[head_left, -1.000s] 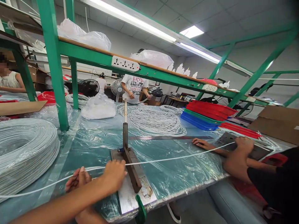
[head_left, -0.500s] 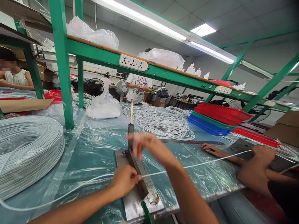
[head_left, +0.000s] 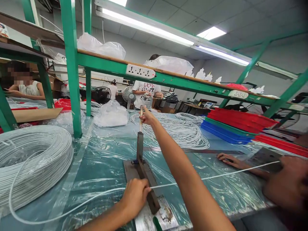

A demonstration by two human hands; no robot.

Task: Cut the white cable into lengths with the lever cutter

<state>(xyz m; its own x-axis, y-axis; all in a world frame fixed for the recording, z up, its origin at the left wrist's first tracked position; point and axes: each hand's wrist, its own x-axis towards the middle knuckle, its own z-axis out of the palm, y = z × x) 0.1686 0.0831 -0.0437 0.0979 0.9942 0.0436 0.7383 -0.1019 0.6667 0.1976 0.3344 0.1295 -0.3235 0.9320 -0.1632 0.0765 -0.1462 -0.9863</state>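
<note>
My left hand (head_left: 134,197) is closed on a white cable (head_left: 216,175), pinching it against the blade bar of a hand-lever cutter (head_left: 150,192) bolted to the table. My right hand (head_left: 146,117) reaches forward and is wrapped round the top of the cutter's upright lever (head_left: 140,142). The cable runs taut to the right, where a co-worker's hand (head_left: 286,184) holds its far end over a metal plate (head_left: 264,155). That person's other hand (head_left: 229,159) lies flat on the table. To the left the cable trails back to a big white coil (head_left: 31,160).
The table is covered in clear plastic sheet (head_left: 101,160). Loose cable coils (head_left: 180,131), a filled plastic bag (head_left: 112,115) and stacked red and blue trays (head_left: 231,125) lie behind. A green post (head_left: 72,73) and a shelf with a power strip (head_left: 141,71) stand overhead. Other people work behind.
My right hand left the cable, rose and took hold of the lever's top. My left hand slid right along the cable up to the blade. The view has tilted upward.
</note>
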